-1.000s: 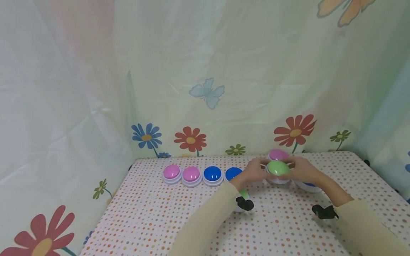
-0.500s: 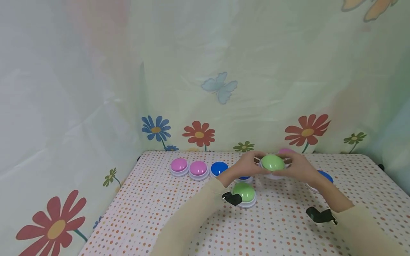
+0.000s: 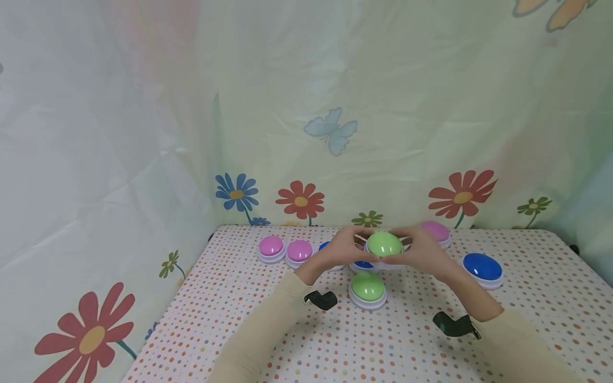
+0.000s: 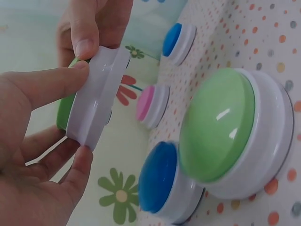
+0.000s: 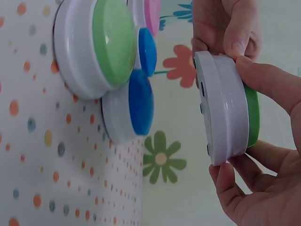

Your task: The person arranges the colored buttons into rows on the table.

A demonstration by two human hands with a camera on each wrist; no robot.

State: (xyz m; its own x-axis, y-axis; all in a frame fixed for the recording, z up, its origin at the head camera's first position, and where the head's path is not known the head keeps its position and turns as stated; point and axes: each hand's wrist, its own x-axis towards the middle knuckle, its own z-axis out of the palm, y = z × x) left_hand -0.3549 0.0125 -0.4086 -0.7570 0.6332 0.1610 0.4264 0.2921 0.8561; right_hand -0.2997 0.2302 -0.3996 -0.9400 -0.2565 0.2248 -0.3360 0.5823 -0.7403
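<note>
Both hands hold a push button with a green dome and white base (image 3: 384, 244) in the air above the table. My left hand (image 3: 337, 250) grips its left side, and my right hand (image 3: 426, 254) grips the right. In the left wrist view the button's white base (image 4: 96, 94) is seen side-on, thumbs at the dome's edge and fingers under the base. A second green button (image 3: 367, 287) rests on the table just nearer. Behind the hands, one blue button (image 3: 362, 264) is mostly hidden and another blue button (image 3: 324, 245) partly so.
Two pink buttons, one left (image 3: 271, 246) and one beside it (image 3: 299, 250), continue the row leftward. A pink button (image 3: 436, 231) stands at the back right, with a blue button (image 3: 482, 267) nearer. Flower-printed cloth (image 3: 268, 133) hangs behind the dotted table (image 3: 306, 340).
Both hands have carried the green button leftward, from near the right-hand buttons to above the row. The pink and blue buttons at right and the green one on the table are now uncovered.
</note>
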